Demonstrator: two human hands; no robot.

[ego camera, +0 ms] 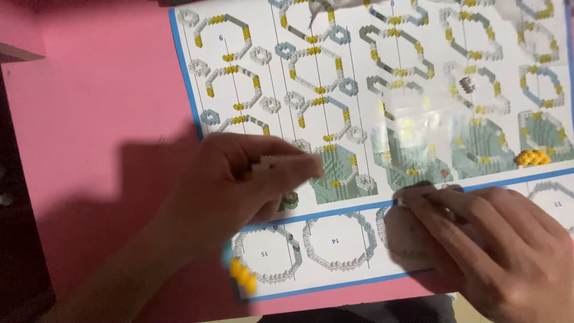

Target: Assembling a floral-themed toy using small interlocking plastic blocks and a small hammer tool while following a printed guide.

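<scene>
A small knobbly cluster of pale cream building bricks [270,162], blurred, sits pinched in the left hand [239,191] above a glossy blue-bordered instruction sheet [382,90] on a pink tabletop [95,119]. The right hand [484,239] presses curled fingertips onto a clear plastic bag [412,239]; yellow bricks [532,158] lie near.

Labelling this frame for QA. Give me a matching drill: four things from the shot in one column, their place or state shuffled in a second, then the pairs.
Things:
1. left hand
2. right hand
3. loose yellow bricks
4. instruction sheet

Places or states:
A. lie in a small cluster on the sheet's right side, touched by neither hand
B. spread flat on the pink table, blue-bordered
C. pinches a small pale brick piece in its fingertips
D. pressed down on the sheet's lower right part, fingertips at the blue line

Pairs: 1-C, 2-D, 3-A, 4-B
</scene>
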